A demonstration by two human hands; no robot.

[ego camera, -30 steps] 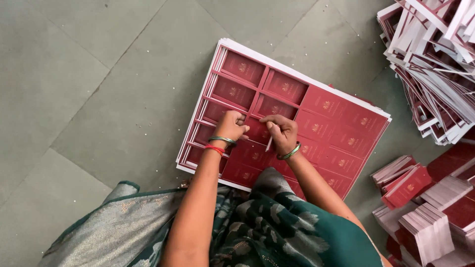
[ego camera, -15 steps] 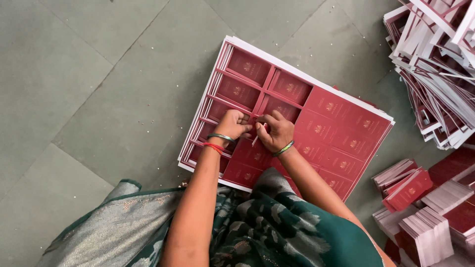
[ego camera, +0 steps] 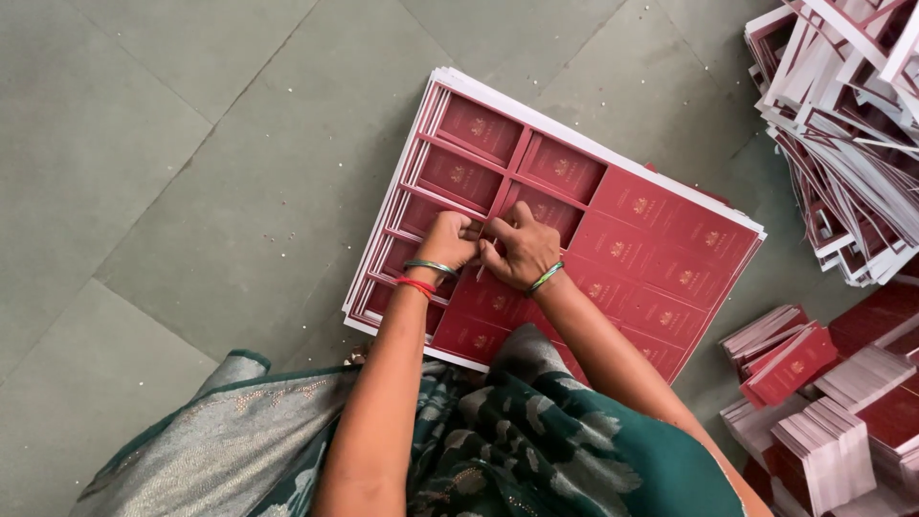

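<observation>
Pinching the red sheet (ego camera: 574, 230) (top of a stack), my left hand (ego camera: 448, 241) and right hand (ego camera: 517, 251) meet at its middle.

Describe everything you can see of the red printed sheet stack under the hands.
The red printed sheet stack lies flat on the grey tiled floor, skewed to the tile lines. It looks like thin card, white-edged, with a grid of red panels bearing small gold emblems. Left-side panels look partly separated. The left hand and right hand pinch near its middle.

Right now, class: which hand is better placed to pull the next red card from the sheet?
Probably the right hand: its fingers pinch the strip on the red sheet stack; the left hand braces alongside.
</observation>
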